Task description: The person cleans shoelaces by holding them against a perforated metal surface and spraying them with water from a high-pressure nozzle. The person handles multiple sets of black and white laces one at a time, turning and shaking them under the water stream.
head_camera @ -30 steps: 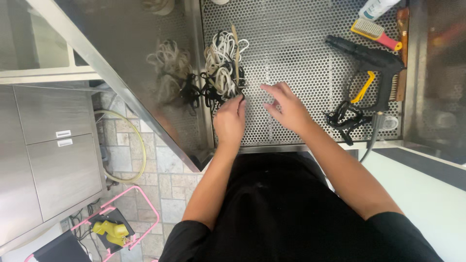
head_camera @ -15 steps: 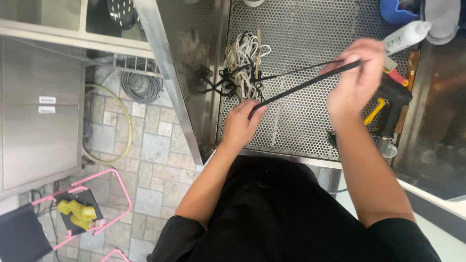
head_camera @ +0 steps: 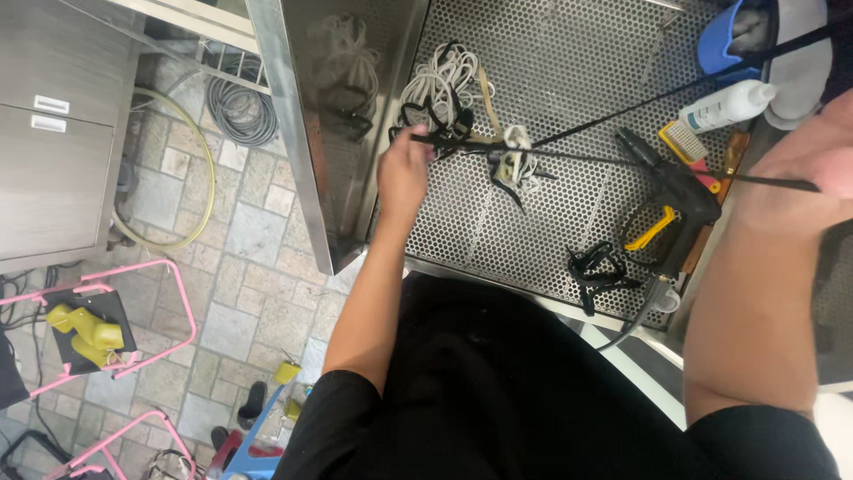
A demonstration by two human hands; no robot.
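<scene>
My left hand grips one end of a thin black cord above a perforated metal tub floor. My right hand, close to the camera at the right edge, holds the cord's other part, so it is stretched taut between both hands. A second black strand runs up to the top right. A small white and black tangle hangs on the cord. A heap of white and black cords lies on the tub floor behind my left hand.
A black and yellow spray gun and a black strap bundle lie on the tub floor. A white bottle, a brush and a blue container sit at the right. Pink frames and coiled hoses are on the tiled floor.
My hands have drawn further apart, the right one toward the camera, pulling the black cord out longer and taut. The small white tangle now hangs on it. The view shifted.
</scene>
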